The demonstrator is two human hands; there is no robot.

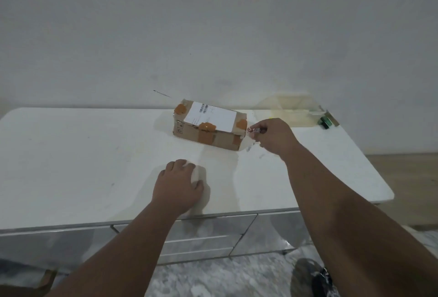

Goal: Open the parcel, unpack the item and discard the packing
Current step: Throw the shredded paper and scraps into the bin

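Parcel: a brown cardboard box (209, 127) lying flat on the white table (94, 154), towards the far edge and a little right of centre, one long side turned towards the camera at a slant.
Label: a white shipping label (211, 116) with a barcode covers most of the box top.
Tape: brown tape patches (206, 131) sit on the top corners and run down the near side; the flaps look closed.
Right hand: the right hand (275, 136) is just beside the box's right end, fingers pinched together on a small shiny thing (254, 130) that points at the box's upper right corner; what the thing is cannot be told, and whether it touches the cardboard is unclear.
Left hand: the left hand (179, 186) rests palm down on the table near the front edge, well apart from the box, fingers curled under and holding nothing that shows.
Table: a white top with rounded corners, standing against a pale wall (213, 24); glossy drawers (208, 237) show below the front edge.
Far right corner: a clear plastic case (291, 109) lies on the table beyond the right hand, and a small green object (326, 122) lies next to it at the edge.
Floor: a mottled grey rug (225, 277) under the person, wood flooring (407, 178) to the right.
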